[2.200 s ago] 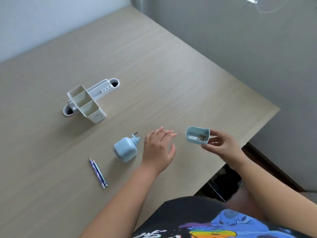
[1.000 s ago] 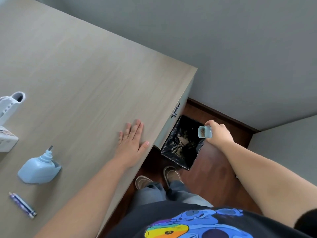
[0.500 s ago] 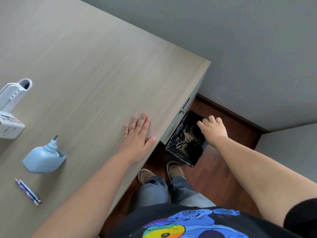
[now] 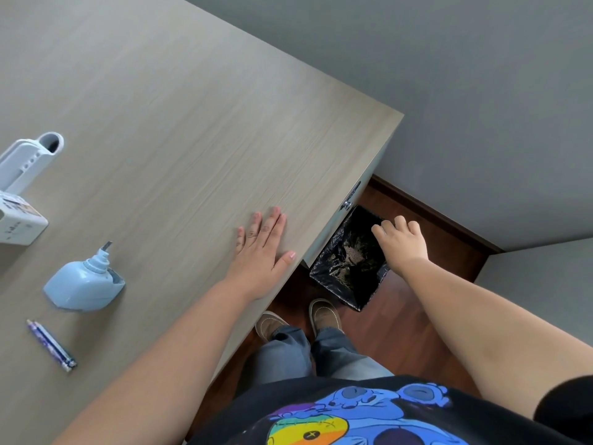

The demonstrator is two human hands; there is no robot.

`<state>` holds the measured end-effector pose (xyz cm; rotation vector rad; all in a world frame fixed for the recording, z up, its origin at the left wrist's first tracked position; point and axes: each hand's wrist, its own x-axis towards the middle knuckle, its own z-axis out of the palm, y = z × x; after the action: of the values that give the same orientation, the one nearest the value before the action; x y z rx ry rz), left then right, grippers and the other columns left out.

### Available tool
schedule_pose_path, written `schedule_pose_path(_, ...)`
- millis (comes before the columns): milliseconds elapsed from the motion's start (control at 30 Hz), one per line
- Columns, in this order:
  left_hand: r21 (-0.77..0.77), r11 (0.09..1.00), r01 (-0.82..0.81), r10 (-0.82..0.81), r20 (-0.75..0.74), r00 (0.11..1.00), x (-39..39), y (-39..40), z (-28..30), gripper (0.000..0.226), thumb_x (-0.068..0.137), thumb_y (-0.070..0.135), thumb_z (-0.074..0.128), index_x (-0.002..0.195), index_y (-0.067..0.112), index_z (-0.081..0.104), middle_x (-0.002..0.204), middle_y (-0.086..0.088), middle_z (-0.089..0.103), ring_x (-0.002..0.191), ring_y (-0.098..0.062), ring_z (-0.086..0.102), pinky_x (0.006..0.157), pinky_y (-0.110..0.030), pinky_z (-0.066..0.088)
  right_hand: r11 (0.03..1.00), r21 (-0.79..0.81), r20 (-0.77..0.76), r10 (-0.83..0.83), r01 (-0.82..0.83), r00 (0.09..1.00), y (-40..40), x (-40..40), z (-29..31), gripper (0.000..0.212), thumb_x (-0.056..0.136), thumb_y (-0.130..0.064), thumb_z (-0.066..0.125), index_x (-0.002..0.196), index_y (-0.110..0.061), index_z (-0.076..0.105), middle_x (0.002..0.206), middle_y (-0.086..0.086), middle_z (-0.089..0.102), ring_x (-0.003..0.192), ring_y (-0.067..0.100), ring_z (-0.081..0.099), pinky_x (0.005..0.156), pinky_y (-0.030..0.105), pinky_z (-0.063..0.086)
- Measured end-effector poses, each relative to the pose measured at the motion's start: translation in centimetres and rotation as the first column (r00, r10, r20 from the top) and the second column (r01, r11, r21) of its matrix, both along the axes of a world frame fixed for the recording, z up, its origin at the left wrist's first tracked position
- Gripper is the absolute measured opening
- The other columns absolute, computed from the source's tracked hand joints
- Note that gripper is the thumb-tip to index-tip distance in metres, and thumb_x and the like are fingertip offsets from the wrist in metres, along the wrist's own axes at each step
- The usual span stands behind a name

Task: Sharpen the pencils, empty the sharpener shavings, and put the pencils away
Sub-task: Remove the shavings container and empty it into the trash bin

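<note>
My right hand (image 4: 402, 242) is turned palm down over the black-lined bin (image 4: 322, 271) on the floor beside the desk. Its fingers are curled, and the light blue shavings tray it took from the sharpener is hidden beneath it. Brown shavings lie inside the bin. My left hand (image 4: 261, 255) rests flat and open on the desk near its front edge. The light blue sharpener body (image 4: 83, 284) lies on the desk at the left. Two dark blue pencils (image 4: 51, 345) lie side by side just in front of it.
A white desk organiser (image 4: 22, 187) stands at the far left edge of the wooden desk (image 4: 192, 123). A drawer handle (image 4: 351, 195) sticks out of the desk's side just above the bin. My shoes (image 4: 324, 316) stand on the dark wood floor near the bin.
My right hand carried the shavings tray off the desk to the bin and turned it over, so the tray is now hidden. My left hand settled flat on the desk.
</note>
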<state>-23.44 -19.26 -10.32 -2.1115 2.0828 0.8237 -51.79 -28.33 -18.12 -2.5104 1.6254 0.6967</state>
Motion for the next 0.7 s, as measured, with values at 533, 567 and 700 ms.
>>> schedule_pose_path(533,0.003,1.000,-0.009,0.009,0.018,1.000,-0.2,0.0,-0.1,0.071,0.096,0.051,0.027,0.147,0.029,-0.016,0.153,0.014,-0.028,0.138,-0.015,-0.032,0.114,-0.042,-0.019,0.991,-0.006,0.171,-0.130,0.133,0.977,0.3,-1.3,-1.4,0.060,0.074,-0.002,0.058,0.125,-0.028,0.042,0.126,-0.004,0.052,0.103,0.026,0.038,0.082,0.037,0.030)
schedule_pose_path(567,0.004,1.000,-0.011,0.011,0.016,1.000,-0.2,0.0,-0.1,0.071,0.096,0.051,0.027,0.147,0.029,-0.016,0.153,0.014,-0.028,0.138,-0.015,-0.032,0.114,-0.042,-0.019,0.978,0.024,0.235,-0.205,0.205,0.950,0.3,-1.3,-1.5,0.061,0.076,-0.006,0.059,0.129,-0.029,0.040,0.129,-0.004,0.052,0.105,0.027,0.038,0.084,0.038,0.031)
schedule_pose_path(700,0.013,1.000,-0.012,0.012,-0.011,1.000,-0.1,-0.1,0.1,0.071,0.096,0.050,0.030,0.147,0.030,-0.015,0.153,0.016,-0.028,0.139,-0.015,-0.031,0.114,-0.043,-0.017,0.769,0.313,0.477,-0.634,0.557,0.608,0.6,-2.0,-1.4,0.066,0.077,-0.015,0.065,0.136,-0.030,0.040,0.136,0.002,0.049,0.115,0.032,0.041,0.093,0.044,0.039)
